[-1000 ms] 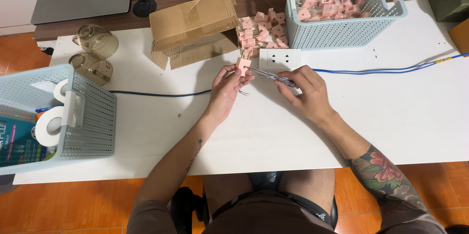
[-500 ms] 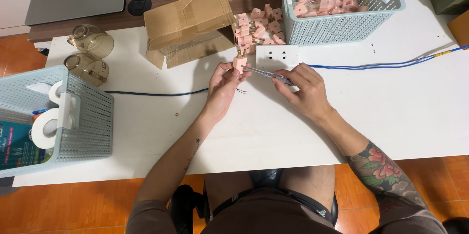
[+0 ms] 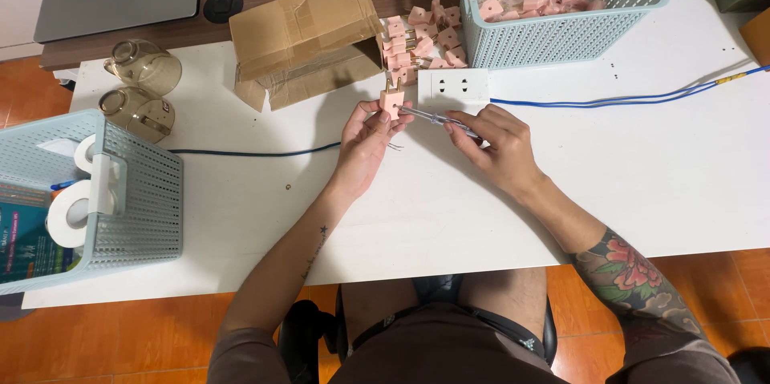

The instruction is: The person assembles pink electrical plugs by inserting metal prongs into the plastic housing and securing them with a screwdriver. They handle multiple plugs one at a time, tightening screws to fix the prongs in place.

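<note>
Left hand [image 3: 365,139] grip clamped on boxy pink plastic plug [image 3: 391,99], 2 brass prongs up. Right hand [image 3: 497,143] pinching slim clear-handled screwdriver [image 3: 437,119], tip touching plug, over smooth white counter [image 3: 642,175].

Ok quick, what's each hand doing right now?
Left hand: closed on a small pink plastic two-pin plug.
Right hand: closed on a slim clear-handled screwdriver.

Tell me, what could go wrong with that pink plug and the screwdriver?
The screwdriver in the right hand points at the pink plug, close to the left hand; if it slips, its tip might poke a finger. The plug is pinched only at the fingertips, so it could twist or drop onto the table.
</note>
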